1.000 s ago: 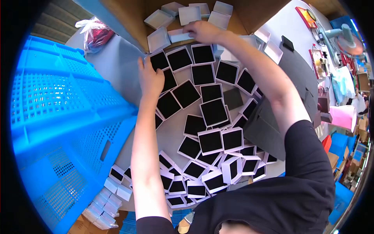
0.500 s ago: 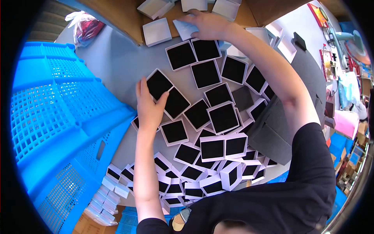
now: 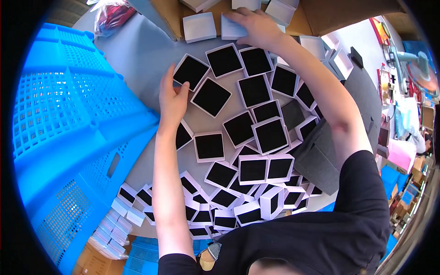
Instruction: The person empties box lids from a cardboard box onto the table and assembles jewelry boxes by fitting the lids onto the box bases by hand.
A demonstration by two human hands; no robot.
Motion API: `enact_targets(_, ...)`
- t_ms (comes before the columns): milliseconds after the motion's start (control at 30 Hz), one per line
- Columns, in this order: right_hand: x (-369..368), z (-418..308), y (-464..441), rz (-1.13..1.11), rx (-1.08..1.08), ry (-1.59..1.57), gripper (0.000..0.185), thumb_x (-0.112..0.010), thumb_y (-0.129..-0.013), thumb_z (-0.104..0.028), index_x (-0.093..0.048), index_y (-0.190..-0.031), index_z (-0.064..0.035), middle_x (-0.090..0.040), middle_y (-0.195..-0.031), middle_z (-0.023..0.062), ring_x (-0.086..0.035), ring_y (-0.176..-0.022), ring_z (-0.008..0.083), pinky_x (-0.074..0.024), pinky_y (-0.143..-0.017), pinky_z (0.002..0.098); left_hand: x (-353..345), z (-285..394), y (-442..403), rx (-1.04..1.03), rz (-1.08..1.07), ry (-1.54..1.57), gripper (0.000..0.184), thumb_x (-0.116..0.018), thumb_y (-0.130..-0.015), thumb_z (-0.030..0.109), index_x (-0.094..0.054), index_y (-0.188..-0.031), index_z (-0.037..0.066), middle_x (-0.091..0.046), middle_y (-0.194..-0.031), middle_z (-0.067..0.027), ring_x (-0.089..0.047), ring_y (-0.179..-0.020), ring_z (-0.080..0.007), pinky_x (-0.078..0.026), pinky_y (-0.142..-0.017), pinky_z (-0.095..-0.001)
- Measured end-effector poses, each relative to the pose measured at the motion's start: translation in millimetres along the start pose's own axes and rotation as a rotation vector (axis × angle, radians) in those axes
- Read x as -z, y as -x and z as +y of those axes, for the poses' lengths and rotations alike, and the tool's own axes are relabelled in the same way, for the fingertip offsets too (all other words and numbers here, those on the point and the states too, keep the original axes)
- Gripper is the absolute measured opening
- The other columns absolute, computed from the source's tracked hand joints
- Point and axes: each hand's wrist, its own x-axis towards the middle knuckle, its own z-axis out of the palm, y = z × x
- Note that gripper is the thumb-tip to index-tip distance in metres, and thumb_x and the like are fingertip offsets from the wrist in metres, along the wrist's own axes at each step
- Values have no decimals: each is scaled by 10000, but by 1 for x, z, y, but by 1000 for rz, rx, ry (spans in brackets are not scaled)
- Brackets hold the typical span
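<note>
My left hand grips the lower left corner of a shallow white box with a black lining, thumb over its edge and fingers along its side. Just below it lies another black-lined box. At the opening of the cardboard carton, my right hand has its fingers on a pale blue-white box lid; its palm hides part of the lid. A plain white lid lies to the left of it. Several more black-lined boxes, such as one upper box, lie between my arms.
A blue perforated plastic crate stands along the left. The brown cardboard carton sits at the far side with white lids inside. A dark grey folded sheet lies right of the boxes. A plastic bag with red contents is upper left.
My left hand has moved up with its black-lined box, now turned and apart from the box below. My right hand's lid now lies flatter, and the whole view has shifted slightly.
</note>
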Motion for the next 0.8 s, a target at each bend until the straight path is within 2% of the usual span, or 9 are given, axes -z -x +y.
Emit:
enact_targets(33, 5, -1, 0, 53, -11, -28, 773, -827, -654, -206, -490, -1349, -212, -542, -1263, 122, -557, -1173, 357, -474, -984, 450, 1, 5, -2, -31, 16, -21, 569, -669, -848, 52, -463, -1378, 51, -503, -1304, -193, -604, -757, -178, -509, -748, -288)
enact_targets(100, 12, -10, -2, 114, 137, -270, 804, -834, -642, -219, -481, -1364, -204, -553, -1262, 116, -550, -1182, 340, -457, -1006, 423, 0, 9, -7, -86, 41, -62, 550, -650, -849, 31, -475, -1369, 59, -515, -1288, -184, -602, -786, -183, -505, -757, -294)
enact_targets(233, 1, -51, -8, 169, 325, -594, 806, -824, -650, -207, -475, -1375, -174, -571, -1264, 108, -540, -1192, 315, -441, -1026, 391, -8, -3, -27, -205, 247, -163, 732, -745, -755, 93, -401, -1396, 15, -532, -1265, -161, -576, -879, -222, -486, -811, -338)
enact_targets(333, -11, -68, -21, 38, 223, -711, 779, -821, -632, -165, -505, -1344, -151, -561, -1286, 113, -535, -1197, 312, -438, -1028, 387, -14, 6, -22, -196, 288, -244, 929, -816, -661, 137, -313, -1426, -23, -536, -1261, -144, -552, -920, -242, -473, -842, -362)
enact_targets(400, -15, -72, -29, 53, 313, -671, 775, -811, -629, -110, -514, -1343, -163, -543, -1310, 116, -530, -1203, 311, -439, -1034, 381, -15, 4, -24, -136, 271, -276, 1047, -853, -606, 158, -257, -1443, -42, -532, -1268, -138, -537, -944, -247, -467, -856, -371)
enact_targets(533, -15, -78, -41, -29, 497, -543, 763, -818, -620, -89, -543, -1326, -181, -521, -1340, 106, -488, -1253, 301, -412, -1064, 392, -15, 2, -20, -98, 242, -103, 1071, -852, -599, 124, -232, -1455, -46, -560, -1267, -156, -557, -895, -238, -479, -831, -357)
enact_targets(633, -3, -93, -31, -266, 528, -426, 731, -823, -626, -103, -565, -1306, -174, -502, -1363, 97, -447, -1291, 302, -389, -1084, 403, -14, -7, -6, -95, 226, -9, 1077, -850, -602, 111, -218, -1459, -55, -585, -1256, -170, -565, -852, -231, -488, -807, -350)
enact_targets(800, -19, -100, -11, -165, 537, -504, 687, -807, -665, -105, -582, -1309, -185, -486, -1378, 122, -439, -1296, 313, -394, -1079, 404, -15, -1, 10, -74, 249, -41, 1030, -833, -628, 74, -237, -1459, -50, -589, -1256, -182, -562, -839, -221, -488, -806, -352)
